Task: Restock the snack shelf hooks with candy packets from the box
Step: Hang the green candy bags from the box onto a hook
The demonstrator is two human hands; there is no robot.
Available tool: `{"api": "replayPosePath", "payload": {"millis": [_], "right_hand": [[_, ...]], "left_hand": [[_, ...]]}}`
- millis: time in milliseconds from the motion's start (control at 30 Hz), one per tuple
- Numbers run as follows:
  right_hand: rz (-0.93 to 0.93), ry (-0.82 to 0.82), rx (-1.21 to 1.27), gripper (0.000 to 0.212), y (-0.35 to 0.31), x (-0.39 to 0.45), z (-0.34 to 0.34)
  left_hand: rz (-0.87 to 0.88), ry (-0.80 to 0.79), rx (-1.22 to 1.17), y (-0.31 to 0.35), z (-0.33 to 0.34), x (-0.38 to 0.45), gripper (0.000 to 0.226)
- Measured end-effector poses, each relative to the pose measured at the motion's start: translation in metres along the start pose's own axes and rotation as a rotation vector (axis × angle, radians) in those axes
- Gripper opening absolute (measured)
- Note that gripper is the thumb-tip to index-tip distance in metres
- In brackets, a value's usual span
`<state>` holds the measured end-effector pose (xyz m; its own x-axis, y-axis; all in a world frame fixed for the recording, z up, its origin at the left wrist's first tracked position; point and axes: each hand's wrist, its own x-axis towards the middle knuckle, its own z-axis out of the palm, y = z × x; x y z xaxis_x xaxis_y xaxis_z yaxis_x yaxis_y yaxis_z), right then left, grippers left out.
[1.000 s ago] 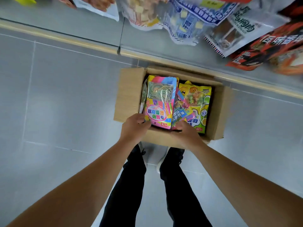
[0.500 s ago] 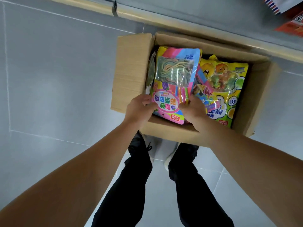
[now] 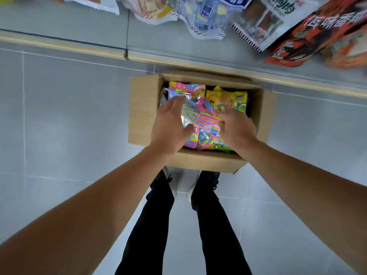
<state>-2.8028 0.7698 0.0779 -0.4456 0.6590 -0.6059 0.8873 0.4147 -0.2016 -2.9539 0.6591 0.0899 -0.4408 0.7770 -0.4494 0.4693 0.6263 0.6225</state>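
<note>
Nearest: dark trousers and shoes (image 3: 205,185) planted on grey floor tiles (image 3: 69,120), toes right up against the cardboard box (image 3: 143,110), presumably so both arms reach in without stretching. Left hand (image 3: 168,128) lies over a clear-windowed candy packet (image 3: 189,114), fingers (image 3: 174,102) spread across its top and thumb hooked under the near edge: looks like a grip for lifting it out. Right hand (image 3: 236,128) sits on the neighbouring packets, fingers curled down among the wrappers; whether they pinch one or merely part the pile, cannot tell. Pink striped packet (image 3: 206,118) sits between the two hands; yellow gummy packet (image 3: 228,100) lies at the box's far right side. Stock is all inside the box, none on a hook yet. Farther on, box backs against the shelf base (image 3: 79,26), handy to the display. Hanging snack bags (image 3: 278,22) fringe the far edge; hooks themselves out of view.
</note>
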Motion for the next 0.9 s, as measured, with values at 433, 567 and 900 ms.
{"api": "replayPosePath", "payload": {"millis": [433,567,900], "right_hand": [[-0.267,0.296,-0.079,0.054,0.004,-0.115,-0.178],[-0.203,0.315,0.232,0.093,0.011,-0.153,-0.231],[0.05,0.189,0.817,0.075,-0.024,-0.24,-0.309]], "left_hand": [[0.002,-0.135,0.32,0.148,-0.067,-0.06,0.023],[-0.21,-0.075,0.073,0.185,-0.112,-0.089,0.018],[-0.293,-0.036,-0.7,0.25,-0.208,-0.16,0.036]]}}
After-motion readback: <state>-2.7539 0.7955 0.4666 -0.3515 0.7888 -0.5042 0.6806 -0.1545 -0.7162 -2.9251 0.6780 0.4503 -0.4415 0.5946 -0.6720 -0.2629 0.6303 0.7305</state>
